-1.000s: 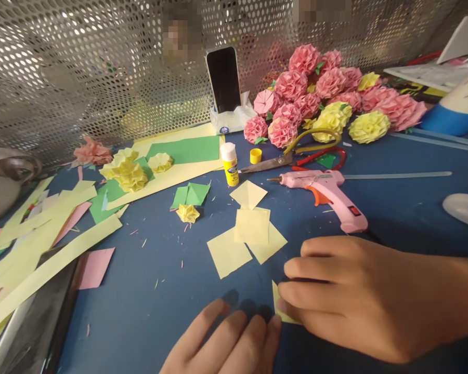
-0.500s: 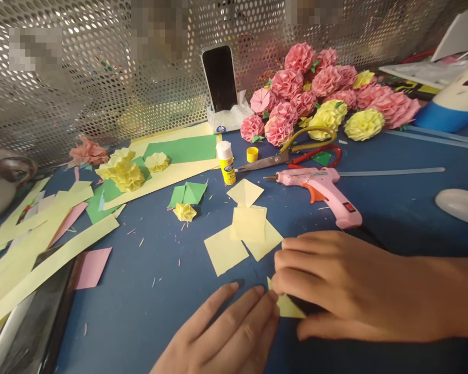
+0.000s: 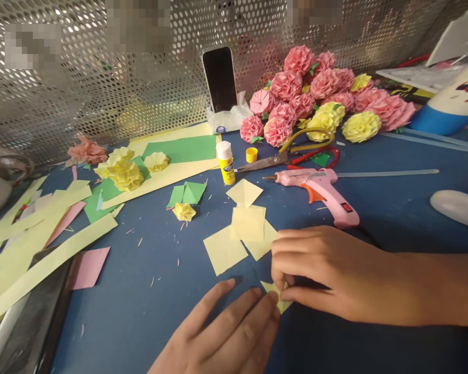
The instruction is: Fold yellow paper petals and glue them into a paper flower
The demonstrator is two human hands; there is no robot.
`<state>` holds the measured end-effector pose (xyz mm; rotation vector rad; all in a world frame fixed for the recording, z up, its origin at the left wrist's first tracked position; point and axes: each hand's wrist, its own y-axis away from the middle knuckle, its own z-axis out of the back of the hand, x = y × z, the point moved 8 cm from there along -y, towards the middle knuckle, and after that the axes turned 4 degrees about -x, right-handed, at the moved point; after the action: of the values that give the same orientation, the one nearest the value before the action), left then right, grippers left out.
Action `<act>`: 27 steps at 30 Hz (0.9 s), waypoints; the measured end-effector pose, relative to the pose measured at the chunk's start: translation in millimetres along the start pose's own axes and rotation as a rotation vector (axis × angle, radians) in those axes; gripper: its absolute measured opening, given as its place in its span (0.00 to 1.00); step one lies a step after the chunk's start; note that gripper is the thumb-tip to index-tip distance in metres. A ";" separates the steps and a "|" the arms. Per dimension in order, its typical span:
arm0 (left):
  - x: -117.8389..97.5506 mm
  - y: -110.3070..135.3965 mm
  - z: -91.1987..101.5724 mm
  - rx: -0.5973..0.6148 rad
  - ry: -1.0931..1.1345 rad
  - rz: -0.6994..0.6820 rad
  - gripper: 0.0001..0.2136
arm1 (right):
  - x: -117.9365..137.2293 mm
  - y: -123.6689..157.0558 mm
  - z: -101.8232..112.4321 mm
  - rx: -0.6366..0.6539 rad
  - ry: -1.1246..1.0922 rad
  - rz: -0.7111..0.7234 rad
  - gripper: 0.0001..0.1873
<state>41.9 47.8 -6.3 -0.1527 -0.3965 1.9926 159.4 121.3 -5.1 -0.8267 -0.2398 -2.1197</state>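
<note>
A small piece of folded yellow paper (image 3: 284, 305) lies on the blue table near its front, partly hidden under my fingers. My left hand (image 3: 228, 332) rests flat with its fingers stretched, the fingertips touching the paper's left side. From the right, my right hand (image 3: 323, 275) pinches the paper's edge between thumb and forefinger. Just beyond my hands are several loose yellow paper squares (image 3: 225, 250), some overlapping. A small yellow folded paper piece (image 3: 184, 212) sits farther left, beside green paper squares (image 3: 187, 194).
A pink glue gun (image 3: 315, 189), scissors (image 3: 269, 162) and a glue stick (image 3: 226, 163) lie or stand ahead. Behind are pink paper flowers (image 3: 286, 85) and a phone (image 3: 220, 78) against a perforated metal panel (image 3: 81, 93). Paper strips (image 3: 50, 272) cover the left side.
My right thumb and forefinger have closed together on the yellow paper, and its right part has been lifted or folded over. My left hand has barely moved.
</note>
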 end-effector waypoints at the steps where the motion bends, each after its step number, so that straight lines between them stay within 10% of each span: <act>1: 0.1 -0.3 0.8 0.020 -0.003 0.009 0.18 | 0.5 0.4 -0.1 -0.009 0.009 0.002 0.06; 14: -0.3 -0.5 -0.5 -0.220 -0.013 0.028 0.19 | 6.8 3.5 -3.4 0.001 0.122 0.087 0.05; 27: 1.5 -1.4 -2.9 -0.109 0.037 -0.007 0.20 | 9.5 5.0 4.4 -0.066 0.182 0.067 0.04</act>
<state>43.3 50.3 -8.5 -0.2564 -0.4813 1.9590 161.1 114.0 3.7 -0.6646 -0.0467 -2.1336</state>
